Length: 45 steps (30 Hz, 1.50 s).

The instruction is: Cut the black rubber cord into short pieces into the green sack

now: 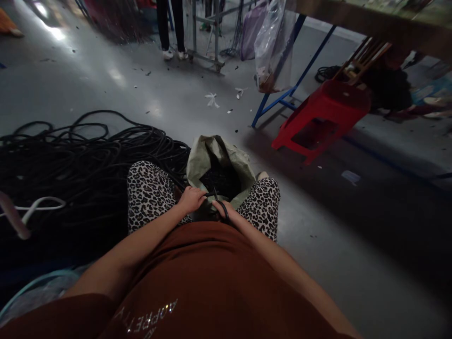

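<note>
At the left of the frame I saw a big heap of black cable (pixel 81 160) spread over the grey floor (pixel 353 245), with a white cord (pixel 42 205) lying across its lower edge. Just left of centre, my left hand (pixel 190 198) was closed, fingers curled together round a thin black cable piece (pixel 216 197) at the mouth of a green sack (pixel 219 160) that stood between my knees. Right beside it, my right hand (pixel 223 210) had its fingers wrapped on the same black piece, which looped over them. The sack held dark material I couldn't make out. Toward the upper right, a red plastic stool (pixel 323 117) lay tipped beside blue table legs (pixel 278 94).
</note>
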{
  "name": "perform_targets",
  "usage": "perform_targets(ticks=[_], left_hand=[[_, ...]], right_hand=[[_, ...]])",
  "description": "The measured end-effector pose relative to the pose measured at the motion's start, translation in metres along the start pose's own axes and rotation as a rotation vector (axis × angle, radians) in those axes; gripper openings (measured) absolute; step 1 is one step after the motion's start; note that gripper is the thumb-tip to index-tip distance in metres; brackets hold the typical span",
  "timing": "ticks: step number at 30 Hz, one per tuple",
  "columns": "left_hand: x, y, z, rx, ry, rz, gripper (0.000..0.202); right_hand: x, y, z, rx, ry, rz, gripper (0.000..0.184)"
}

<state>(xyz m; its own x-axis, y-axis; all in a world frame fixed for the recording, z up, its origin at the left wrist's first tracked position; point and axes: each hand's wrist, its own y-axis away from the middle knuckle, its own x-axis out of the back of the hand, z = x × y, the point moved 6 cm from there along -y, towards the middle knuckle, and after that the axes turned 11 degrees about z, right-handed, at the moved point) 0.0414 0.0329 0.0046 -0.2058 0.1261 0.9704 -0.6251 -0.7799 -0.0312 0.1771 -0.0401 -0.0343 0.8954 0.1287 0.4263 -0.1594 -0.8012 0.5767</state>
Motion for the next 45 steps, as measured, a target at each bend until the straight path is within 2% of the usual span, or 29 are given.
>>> perform_targets(ticks=[3, 7, 12, 17, 24, 39, 45], left_hand=[[-0.003, -0.001, -0.002, -0.007, -0.003, -0.003, 0.029], [-0.004, -0.002, -0.009, -0.032, -0.009, 0.034, 0.029], [-0.002, -0.004, -0.022, 0.019, -0.029, 0.101, 0.026], [-0.005, -0.003, -0.02, 0.033, 0.0, 0.08, 0.025], [-0.008, -0.002, -0.02, 0.024, -0.027, 0.085, 0.024], [-0.002, -0.002, -0.019, 0.079, -0.07, 0.088, 0.023], [0.0, -0.002, -0.021, 0.107, -0.09, 0.092, 0.024]], right_hand=[[-0.002, 0.004, -0.001, -0.018, -0.038, -0.04, 0.042], [-0.001, 0.007, 0.001, -0.09, -0.071, -0.014, 0.04], [0.004, 0.007, 0.004, -0.149, -0.088, 0.036, 0.041], [0.007, 0.004, 0.006, -0.194, -0.03, 0.07, 0.04], [0.004, 0.002, 0.008, -0.255, -0.003, 0.033, 0.04], [0.004, -0.001, 0.015, -0.233, -0.064, 0.098, 0.038], [0.009, 0.006, 0.004, -0.222, -0.118, 0.072, 0.037]])
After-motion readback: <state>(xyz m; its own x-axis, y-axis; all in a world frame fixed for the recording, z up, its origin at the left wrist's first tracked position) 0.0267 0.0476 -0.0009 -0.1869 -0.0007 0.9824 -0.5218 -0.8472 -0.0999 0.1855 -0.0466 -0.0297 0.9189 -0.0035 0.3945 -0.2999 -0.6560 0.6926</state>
